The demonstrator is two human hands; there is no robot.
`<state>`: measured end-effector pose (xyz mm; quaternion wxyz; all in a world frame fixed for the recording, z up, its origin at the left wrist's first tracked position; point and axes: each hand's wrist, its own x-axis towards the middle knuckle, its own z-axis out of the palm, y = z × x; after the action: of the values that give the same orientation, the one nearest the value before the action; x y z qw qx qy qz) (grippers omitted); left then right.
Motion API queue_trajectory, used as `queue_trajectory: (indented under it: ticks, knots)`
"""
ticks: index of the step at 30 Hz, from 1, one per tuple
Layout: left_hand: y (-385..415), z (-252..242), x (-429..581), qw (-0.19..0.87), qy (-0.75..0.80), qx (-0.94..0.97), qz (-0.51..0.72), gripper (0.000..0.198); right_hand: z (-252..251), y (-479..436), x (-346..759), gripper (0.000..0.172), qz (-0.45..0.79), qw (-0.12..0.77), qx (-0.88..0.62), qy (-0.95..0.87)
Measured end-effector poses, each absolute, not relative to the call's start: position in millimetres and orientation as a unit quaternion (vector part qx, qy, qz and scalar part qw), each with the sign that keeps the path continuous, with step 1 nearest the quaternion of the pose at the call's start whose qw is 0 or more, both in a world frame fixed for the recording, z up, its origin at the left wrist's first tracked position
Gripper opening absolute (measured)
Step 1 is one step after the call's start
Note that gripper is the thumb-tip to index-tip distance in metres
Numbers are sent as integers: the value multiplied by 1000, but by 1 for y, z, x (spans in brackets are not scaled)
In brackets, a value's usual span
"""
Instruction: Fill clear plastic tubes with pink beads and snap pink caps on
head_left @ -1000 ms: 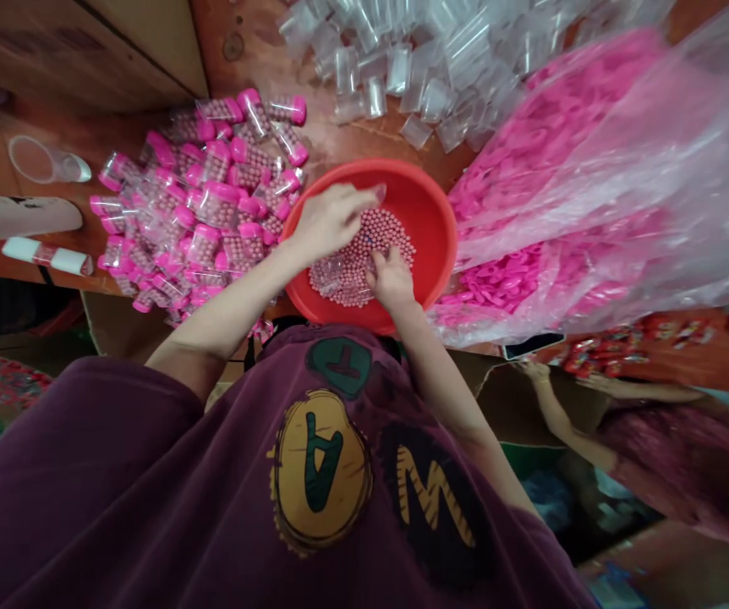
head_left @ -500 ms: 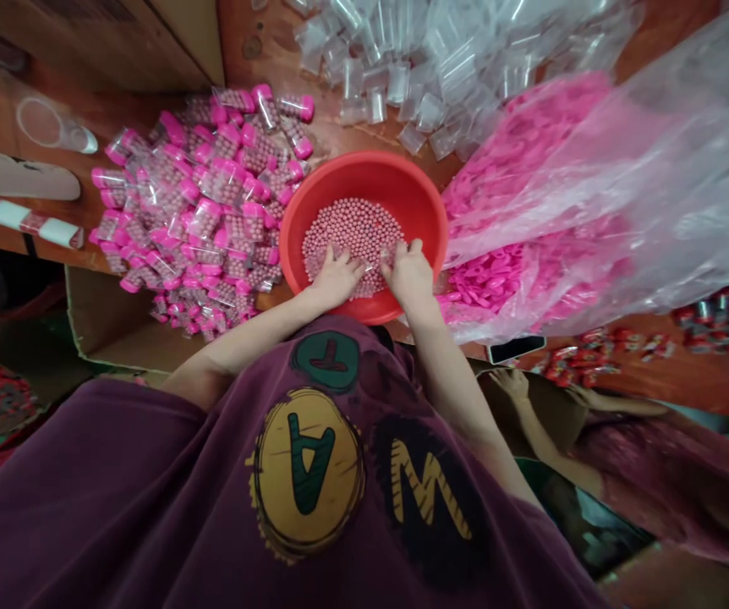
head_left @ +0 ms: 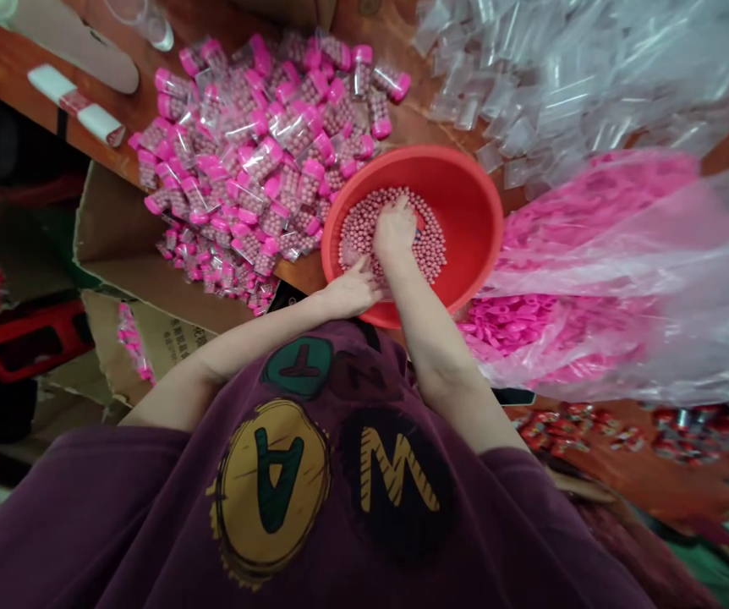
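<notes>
A red plastic bowl (head_left: 475, 228) holds a bed of small pink beads (head_left: 431, 254), with a small blue-and-red piece showing among them. My right hand (head_left: 396, 228) reaches down into the beads, fingers curled and pressed together; what they grip is hidden. At the bowl's near left side, my left hand (head_left: 353, 292) has its fingers bent towards the right forearm. Something clear seems to be at its fingertips, partly covered by that forearm, and I cannot make it out. Left of the bowl lies a heap of clear bottles with pink caps (head_left: 263, 161), filled with beads.
Empty clear bottles (head_left: 517, 101) are piled at the back right. Beside the bowl, a clear plastic bag (head_left: 687, 279) holds pink plastic pieces (head_left: 510, 321). Cardboard boxes (head_left: 149, 279) stand below the table's left edge. Red packets (head_left: 567, 427) lie at the right.
The view has shifted and turned, so the bowl appears further right. My right hand has moved from the bowl's near right side to the middle of the beads, crossing in front of my left hand.
</notes>
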<state>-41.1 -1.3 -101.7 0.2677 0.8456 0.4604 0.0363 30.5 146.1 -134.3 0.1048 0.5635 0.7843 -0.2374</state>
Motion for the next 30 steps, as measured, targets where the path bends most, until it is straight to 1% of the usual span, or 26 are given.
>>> queue_trajectory:
  ticks: [2,4,5,6,8,11,13,15,16,18,19,21,24,27,30]
  knots:
    - [0,-103,-40,264,468,842,45,37,-132,135,20,52,-273,125,526,796]
    - [2,-104,-39,267,473,838,53,38,-132,129,20,47,-328,126,489,798]
    - [2,-104,-39,269,473,837,58,38,-134,128,24,50,-360,117,474,795]
    - [3,-104,-39,270,472,836,65,39,-136,128,30,57,-394,103,462,788]
    - [2,-102,-40,271,471,835,86,40,-141,130,46,70,-462,65,465,753]
    - [-1,-98,-44,286,505,804,129,40,-146,130,71,78,-562,-21,483,671]
    - [-1,-94,-48,295,585,736,171,37,-143,126,87,83,-612,-85,481,622]
    - [4,-89,-52,295,672,643,222,27,-136,118,98,87,-634,-135,481,591]
    - [8,-87,-54,293,699,604,246,28,-131,112,102,87,-637,-154,486,579]
    - [21,-85,-54,303,712,570,277,44,-118,101,106,85,-644,-197,492,552]
    - [28,-84,-53,317,702,570,285,49,-111,96,108,83,-651,-218,491,536]
    - [41,-84,-49,359,675,571,301,47,-98,86,111,81,-665,-244,491,506]
    - [52,-84,-44,439,631,545,334,38,-79,78,124,76,-664,-236,502,502]
    - [52,-79,-46,528,576,512,356,32,-61,79,145,60,-618,-250,522,532]
    - [46,-68,-51,605,520,496,342,38,-44,82,161,47,-570,-276,511,581]
